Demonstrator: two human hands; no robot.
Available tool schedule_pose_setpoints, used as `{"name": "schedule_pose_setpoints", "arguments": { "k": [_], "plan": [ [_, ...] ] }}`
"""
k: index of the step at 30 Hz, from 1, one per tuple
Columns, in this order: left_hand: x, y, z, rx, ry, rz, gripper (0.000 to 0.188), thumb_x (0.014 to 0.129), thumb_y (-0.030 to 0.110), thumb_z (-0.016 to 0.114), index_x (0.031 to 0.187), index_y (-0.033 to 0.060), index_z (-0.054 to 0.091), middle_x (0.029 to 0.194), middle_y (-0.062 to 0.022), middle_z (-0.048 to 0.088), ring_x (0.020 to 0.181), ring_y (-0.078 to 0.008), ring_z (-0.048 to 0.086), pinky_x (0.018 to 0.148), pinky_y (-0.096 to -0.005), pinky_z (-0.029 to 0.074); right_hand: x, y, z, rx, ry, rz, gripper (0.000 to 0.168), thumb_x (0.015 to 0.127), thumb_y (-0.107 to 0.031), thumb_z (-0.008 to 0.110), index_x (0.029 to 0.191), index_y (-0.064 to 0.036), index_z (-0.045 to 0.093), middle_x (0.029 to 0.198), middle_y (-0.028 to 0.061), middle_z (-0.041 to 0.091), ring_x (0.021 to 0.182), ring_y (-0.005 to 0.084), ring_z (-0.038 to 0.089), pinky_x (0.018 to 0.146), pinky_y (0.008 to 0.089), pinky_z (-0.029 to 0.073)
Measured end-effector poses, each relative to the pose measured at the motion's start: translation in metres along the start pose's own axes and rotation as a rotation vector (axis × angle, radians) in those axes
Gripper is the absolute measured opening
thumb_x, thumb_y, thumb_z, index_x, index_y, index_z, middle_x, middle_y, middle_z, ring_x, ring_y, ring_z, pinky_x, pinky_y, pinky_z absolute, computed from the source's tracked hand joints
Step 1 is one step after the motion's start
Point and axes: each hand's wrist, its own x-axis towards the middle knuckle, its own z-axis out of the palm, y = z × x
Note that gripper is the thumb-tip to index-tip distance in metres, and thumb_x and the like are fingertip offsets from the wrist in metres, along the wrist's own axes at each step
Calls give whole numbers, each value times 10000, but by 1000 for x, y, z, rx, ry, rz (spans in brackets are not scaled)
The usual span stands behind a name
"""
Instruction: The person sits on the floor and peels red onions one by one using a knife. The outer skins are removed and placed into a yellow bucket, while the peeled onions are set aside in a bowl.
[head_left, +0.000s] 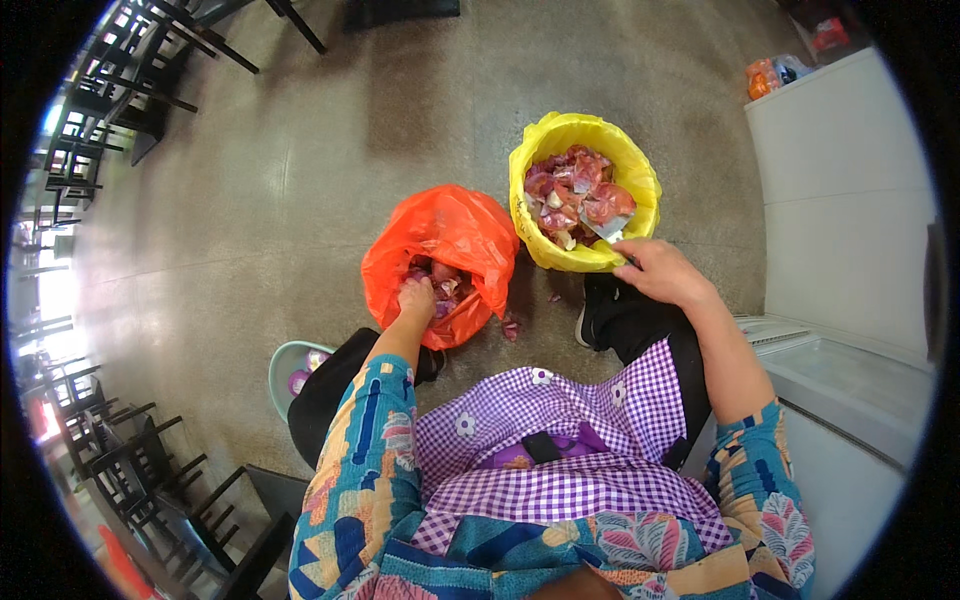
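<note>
My left hand (417, 296) reaches into the mouth of a red plastic bag (450, 214). Reddish-purple onions (447, 289) show inside the bag beside it; my fingertips are hidden among them, so whether they grip one is unclear. My right hand (664, 271) holds a knife by its dark handle, at the near rim of a bin lined with a yellow plastic bag (646, 169). The knife's broad metal blade (610, 227) points into the bin, over a heap of dry onion skins (559, 187).
A pale green basin (279, 375) with peeled purple onions (298, 381) stands beyond my left leg. Bits of skin (511, 328) lie on the floor (322, 187) between my feet. A white chest freezer (832, 390) is at the right. Dark chairs (142, 480) line the left side.
</note>
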Motion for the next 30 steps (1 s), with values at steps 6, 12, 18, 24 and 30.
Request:
{"name": "schedule_pose_setpoints", "arguments": {
  "k": [6, 12, 18, 24, 30],
  "plan": [
    [-39, 14, -147, -204, -81, 121, 873, 541, 509, 831, 1228, 59, 537, 1208, -195, 614, 1148, -329, 593, 907, -442, 496, 51, 40, 27, -245, 69, -27, 406, 789, -255, 683, 1130, -50, 600, 1183, 185, 583, 1151, 377, 529, 957, 436, 460],
    [-75, 22, -218, -1017, -72, 282, 621, 741, 568, 666, 1095, 59, 640, 1038, -101, 691, 955, -232, 647, 866, -397, 468, 114, 81, 62, -264, -18, -71, 443, 778, -168, 574, 1195, -19, 567, 1125, 268, 608, 1101, 425, 568, 923, 456, 474],
    [-111, 64, -254, -1957, -360, 416, 573, 878, 547, 480, 1090, 33, 618, 953, -141, 661, 768, -253, 614, 649, -345, 510, 40, 19, 4, 1004, -86, 351, 117, 845, -80, 508, 960, -75, 533, 650, 28, 516, 492, 108, 462, 398, 270, 382],
    [-146, 116, -271, -2232, -505, 559, 662, 913, 558, 373, 1247, -1, 494, 1148, -232, 594, 959, -383, 628, 770, -442, 567, -50, -13, 20, 1168, 402, -69, 280, 922, -317, 621, 1028, -78, 520, 691, 4, 532, 500, 73, 485, 424, 222, 399],
    [-130, 147, -266, -2142, -474, 557, 700, 898, 694, 406, 1321, 144, 501, 1360, -89, 527, 1145, -261, 580, 759, -339, 441, -24, -14, 19, 774, 522, 201, 395, 881, -300, 577, 1161, -23, 605, 752, 132, 647, 633, 252, 641, 616, 356, 523]
  ]
}}
